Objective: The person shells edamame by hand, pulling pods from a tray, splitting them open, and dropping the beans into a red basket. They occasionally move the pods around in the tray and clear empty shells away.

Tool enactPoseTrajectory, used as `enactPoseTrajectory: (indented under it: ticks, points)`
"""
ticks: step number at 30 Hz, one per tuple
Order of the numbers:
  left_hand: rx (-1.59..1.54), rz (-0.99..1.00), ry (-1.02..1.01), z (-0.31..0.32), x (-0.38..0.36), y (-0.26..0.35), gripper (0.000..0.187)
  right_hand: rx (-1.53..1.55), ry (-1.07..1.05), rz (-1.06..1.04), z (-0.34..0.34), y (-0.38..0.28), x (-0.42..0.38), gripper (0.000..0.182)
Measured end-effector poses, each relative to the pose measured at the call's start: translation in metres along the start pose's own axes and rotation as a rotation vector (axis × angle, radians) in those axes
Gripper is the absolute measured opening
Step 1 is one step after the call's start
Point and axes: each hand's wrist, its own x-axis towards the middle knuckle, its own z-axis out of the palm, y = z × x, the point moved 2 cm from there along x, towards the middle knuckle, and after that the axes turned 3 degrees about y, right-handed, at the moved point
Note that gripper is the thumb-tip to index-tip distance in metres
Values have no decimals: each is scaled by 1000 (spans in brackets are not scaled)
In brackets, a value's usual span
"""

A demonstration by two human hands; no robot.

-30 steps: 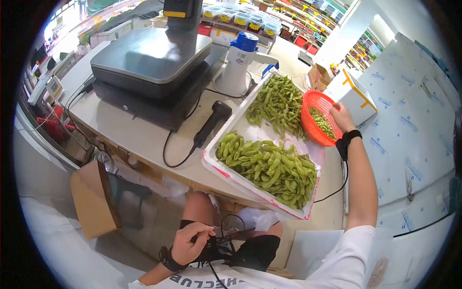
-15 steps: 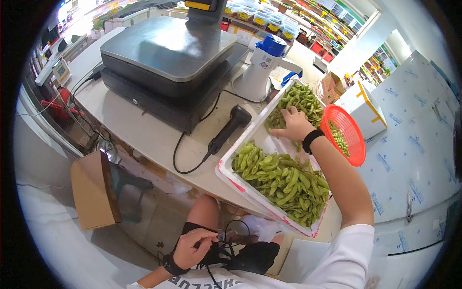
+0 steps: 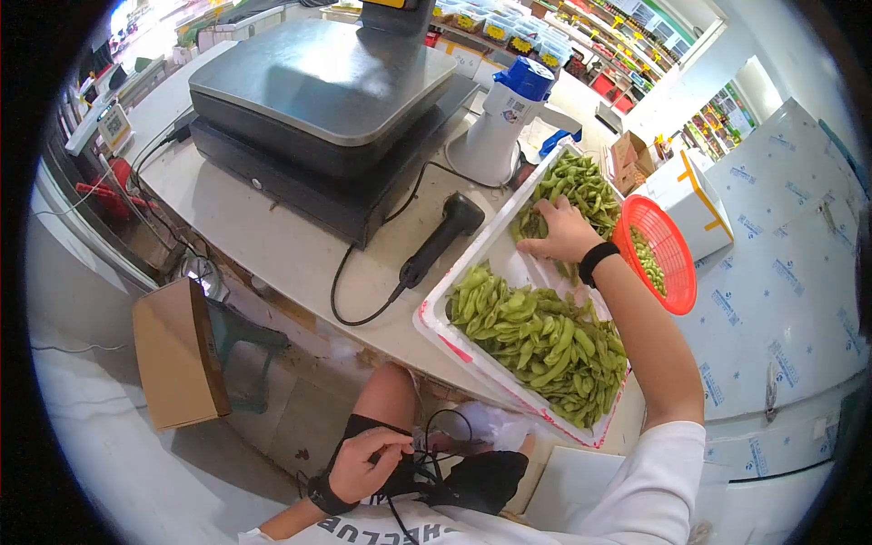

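Observation:
A white foam tray (image 3: 434, 320) holds green pods in two heaps, a larger near heap (image 3: 545, 345) and a far heap (image 3: 581, 186). My right hand (image 3: 560, 234) reaches over the tray, its spread fingers touching the near edge of the far heap. Over my lap is my left hand (image 3: 371, 461), its fingers curled with thumb and forefinger together; whatever may be between them is too small to make out. A red basket (image 3: 677, 250) with shelled beans (image 3: 647, 263) stands right of the tray, beside my right forearm.
A weighing scale (image 3: 318, 82) stands at the back left of the table (image 3: 300, 263). A black handheld scanner (image 3: 440, 241) with a cable and a white and blue megaphone (image 3: 495, 132) lie between scale and tray. A white box (image 3: 686, 204) is behind the basket. A cardboard box (image 3: 177, 354) stands lower left.
The view has shifted slightly, so the tray, basket and scanner appear a little further right. My right hand remains at the far heap and my left hand stays over my lap.

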Motion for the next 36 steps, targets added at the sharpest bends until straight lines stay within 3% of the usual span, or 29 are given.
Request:
enactPoseTrajectory:
  ticks: [16, 20, 25, 28, 29, 36]
  points:
    - [-21, -50, -55, 7, -2, -11, 17, 164, -69, 38, 4, 8, 8, 67]
    - [-11, -59, -41, 6, -3, -14, 17, 205, 0, 25, 10, 21, 12, 51]
    - [-5, -70, -7, 3, -4, -10, 17, 152, 253, 23, 4, 35, 16, 32]
    - [-10, -59, -4, 2, -4, -11, 17, 341, 297, 69, -9, 43, 16, 30]
    - [-19, -66, -7, 2, -4, -9, 17, 508, 204, 162, -16, 44, 13, 30]
    - [-17, -57, -19, 5, -9, -7, 17, 925, 155, 300, -20, 60, 6, 30]
